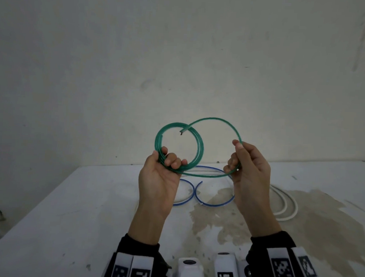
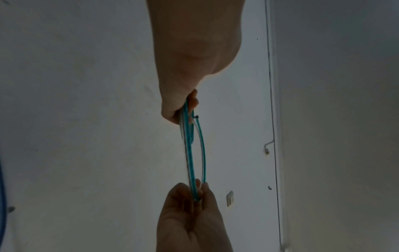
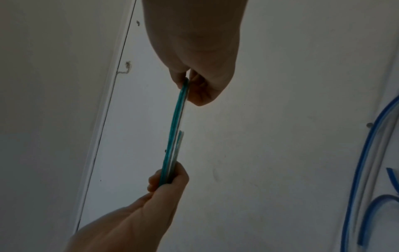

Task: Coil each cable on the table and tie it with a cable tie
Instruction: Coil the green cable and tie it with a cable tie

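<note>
I hold a green cable [image 1: 199, 147] up in front of the wall, above the white table [image 1: 80, 207]. My left hand [image 1: 170, 161] grips a small coil of several turns at its lower edge, and a cut end pokes into the ring. My right hand [image 1: 236, 157] pinches the wider outer loop, which arcs up and back to the coil. The left wrist view shows the green cable [image 2: 191, 153] edge-on between my left hand [image 2: 183, 109] and right hand [image 2: 194, 196]. In the right wrist view the green cable [image 3: 173, 127] runs from my right hand [image 3: 194, 88] to my left hand [image 3: 170, 180]. No cable tie shows.
A blue cable [image 1: 195, 192] lies loose in arcs on the table under my hands, also seen as the blue cable [image 3: 362, 162]. A white cable [image 1: 295, 208] curls at the right. A brownish stain [image 1: 310, 206] spreads over the right of the table. The wall stands close behind.
</note>
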